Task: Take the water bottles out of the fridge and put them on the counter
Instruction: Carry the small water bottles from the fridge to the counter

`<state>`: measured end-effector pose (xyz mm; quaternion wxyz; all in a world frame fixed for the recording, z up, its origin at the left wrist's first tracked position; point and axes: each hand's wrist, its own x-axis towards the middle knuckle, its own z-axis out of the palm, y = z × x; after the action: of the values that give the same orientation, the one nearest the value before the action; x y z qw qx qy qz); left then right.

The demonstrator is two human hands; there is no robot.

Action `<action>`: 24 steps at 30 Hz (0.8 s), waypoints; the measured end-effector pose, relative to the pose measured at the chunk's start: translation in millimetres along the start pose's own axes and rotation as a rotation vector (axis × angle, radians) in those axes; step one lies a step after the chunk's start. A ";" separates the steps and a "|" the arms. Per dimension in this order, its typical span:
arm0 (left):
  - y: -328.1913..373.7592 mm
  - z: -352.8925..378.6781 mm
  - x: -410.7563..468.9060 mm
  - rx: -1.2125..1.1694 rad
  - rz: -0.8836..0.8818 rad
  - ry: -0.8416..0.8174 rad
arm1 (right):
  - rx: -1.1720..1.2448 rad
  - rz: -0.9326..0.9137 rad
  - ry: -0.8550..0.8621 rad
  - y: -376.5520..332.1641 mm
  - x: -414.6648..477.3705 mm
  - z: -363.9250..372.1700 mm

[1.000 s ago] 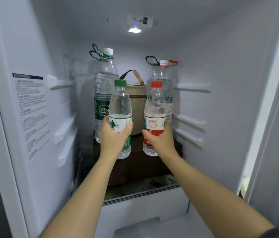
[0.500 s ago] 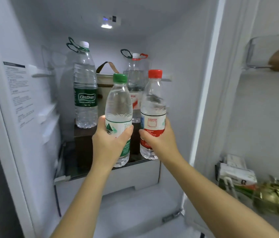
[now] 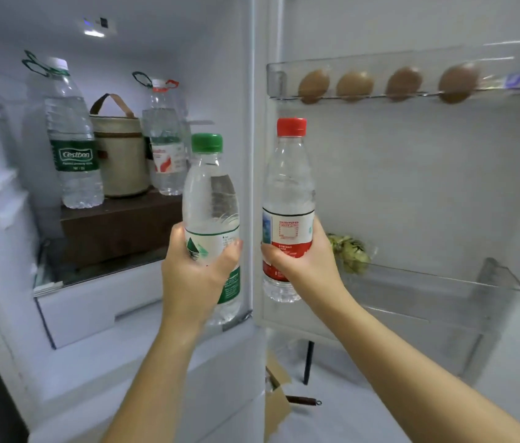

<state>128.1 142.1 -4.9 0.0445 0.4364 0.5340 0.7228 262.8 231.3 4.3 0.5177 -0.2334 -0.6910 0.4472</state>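
Open fridge (image 3: 229, 75), two bottles in hand: a person's left hand (image 3: 194, 276) grips a green-capped water bottle (image 3: 210, 199) round its white-and-green label, thumb on one side and fingers curled round the other, while the right hand (image 3: 305, 260) holds a red-capped water bottle (image 3: 289, 187) in the same wrapped grip over its red-and-white label. Both clear bottles are capped and nearly full of water. They are held in the air in front of the fridge, the green-capped one before the right edge of the compartment, the red-capped one before the open door, side by side and not touching. Each stands upright, cap up and base down, its long axis close to vertical.

Inside the compartment, a large Cestbon bottle (image 3: 73, 148) and a large red-labelled bottle (image 3: 166, 151), both with carry loops at the neck, stand on a dark brown box (image 3: 118, 225) with a beige handled bag (image 3: 121, 158) between them. A white drawer (image 3: 92, 305) sits below, and a ceiling light (image 3: 94, 33) is lit. On the door, a clear upper shelf (image 3: 276, 81) holds four brown eggs (image 3: 355, 86) in a row; a clear lower bin (image 3: 428, 295) holds a bag of something yellow-green (image 3: 349, 252). A piece of cardboard (image 3: 276, 401) lies on the pale floor below the door
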 end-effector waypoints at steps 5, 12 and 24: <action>26.9 45.2 -61.0 -0.088 -0.028 -0.144 | -0.040 0.011 0.082 -15.0 -60.2 -66.2; 49.2 118.3 -127.9 -0.195 -0.085 -0.342 | -0.133 0.051 0.276 -23.4 -119.2 -155.7; 57.5 258.5 -196.4 -0.319 -0.119 -0.653 | -0.318 0.188 0.631 -10.3 -176.3 -285.1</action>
<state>447.5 202.9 -60.2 0.3223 0.5997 0.3968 0.6156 590.3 195.0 -58.0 0.6192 -0.4998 -0.5339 0.2859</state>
